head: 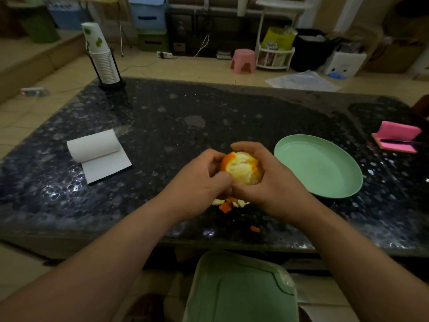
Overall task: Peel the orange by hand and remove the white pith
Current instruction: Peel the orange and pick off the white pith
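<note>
A partly peeled orange (242, 169) is held above the dark speckled table (162, 126), its pale pith facing up and strips of orange skin left at its upper left edge. My right hand (271, 182) cups it from the right and below, fingers curled over the top. My left hand (199, 182) grips it from the left, thumb pressed against the fruit's near side. Torn peel pieces (229, 204) lie on the table under the hands, and one small scrap of peel (254, 228) lies nearer the front edge.
A mint green plate (318, 166) sits just right of the hands. A paper towel roll (97, 152) lies at the left, a cup stack in a holder (102, 56) at the far left corner, a pink holder (397, 139) at the right. A green bin lid (241, 289) is below the table's front edge.
</note>
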`<state>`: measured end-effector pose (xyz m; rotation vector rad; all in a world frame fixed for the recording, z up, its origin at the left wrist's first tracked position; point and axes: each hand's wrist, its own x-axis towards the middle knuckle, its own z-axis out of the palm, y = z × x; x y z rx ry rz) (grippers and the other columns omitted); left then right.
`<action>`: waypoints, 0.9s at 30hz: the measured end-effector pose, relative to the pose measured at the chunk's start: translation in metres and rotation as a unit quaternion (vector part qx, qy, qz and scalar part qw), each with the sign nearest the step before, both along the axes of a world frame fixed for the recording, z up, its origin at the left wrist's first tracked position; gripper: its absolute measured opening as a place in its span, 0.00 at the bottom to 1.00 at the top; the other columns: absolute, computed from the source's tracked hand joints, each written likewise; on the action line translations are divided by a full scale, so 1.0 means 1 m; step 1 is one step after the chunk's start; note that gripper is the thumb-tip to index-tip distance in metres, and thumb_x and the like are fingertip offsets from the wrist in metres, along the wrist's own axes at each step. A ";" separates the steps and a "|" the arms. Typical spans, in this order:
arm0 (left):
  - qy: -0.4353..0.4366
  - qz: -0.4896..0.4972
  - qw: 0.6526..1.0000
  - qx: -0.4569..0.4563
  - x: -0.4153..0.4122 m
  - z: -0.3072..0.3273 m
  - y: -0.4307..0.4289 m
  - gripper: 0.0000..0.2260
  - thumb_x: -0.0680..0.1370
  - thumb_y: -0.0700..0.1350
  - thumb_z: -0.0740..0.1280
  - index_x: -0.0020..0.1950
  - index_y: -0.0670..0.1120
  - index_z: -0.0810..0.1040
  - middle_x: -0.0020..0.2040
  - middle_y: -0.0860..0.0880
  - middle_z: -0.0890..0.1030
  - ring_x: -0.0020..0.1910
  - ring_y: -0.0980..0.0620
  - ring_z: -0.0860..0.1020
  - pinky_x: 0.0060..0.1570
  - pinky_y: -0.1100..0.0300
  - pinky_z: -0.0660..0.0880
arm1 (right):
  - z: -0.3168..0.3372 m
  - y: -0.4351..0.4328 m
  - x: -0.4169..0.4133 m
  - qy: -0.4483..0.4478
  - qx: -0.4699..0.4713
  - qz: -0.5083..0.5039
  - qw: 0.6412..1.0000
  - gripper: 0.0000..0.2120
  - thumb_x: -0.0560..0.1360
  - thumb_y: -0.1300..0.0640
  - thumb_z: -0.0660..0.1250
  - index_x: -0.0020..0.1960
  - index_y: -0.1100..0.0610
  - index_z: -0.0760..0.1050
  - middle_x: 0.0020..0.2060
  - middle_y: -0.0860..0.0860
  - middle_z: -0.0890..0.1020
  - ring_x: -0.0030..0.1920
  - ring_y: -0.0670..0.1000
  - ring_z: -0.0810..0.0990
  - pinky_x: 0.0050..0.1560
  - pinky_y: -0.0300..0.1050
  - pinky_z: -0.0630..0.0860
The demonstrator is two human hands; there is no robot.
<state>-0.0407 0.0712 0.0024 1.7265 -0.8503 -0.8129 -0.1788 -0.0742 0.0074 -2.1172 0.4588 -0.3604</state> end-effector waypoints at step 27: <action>-0.140 0.000 0.989 0.045 -0.007 -0.008 0.000 0.14 0.81 0.48 0.66 0.66 0.55 0.75 0.51 0.52 0.83 0.45 0.54 0.83 0.44 0.49 0.83 | -0.008 0.006 0.000 0.024 -0.085 0.011 0.996 0.33 0.68 0.44 0.82 0.69 0.32 0.72 0.59 0.41 0.76 0.56 0.42 0.79 0.58 0.45 0.81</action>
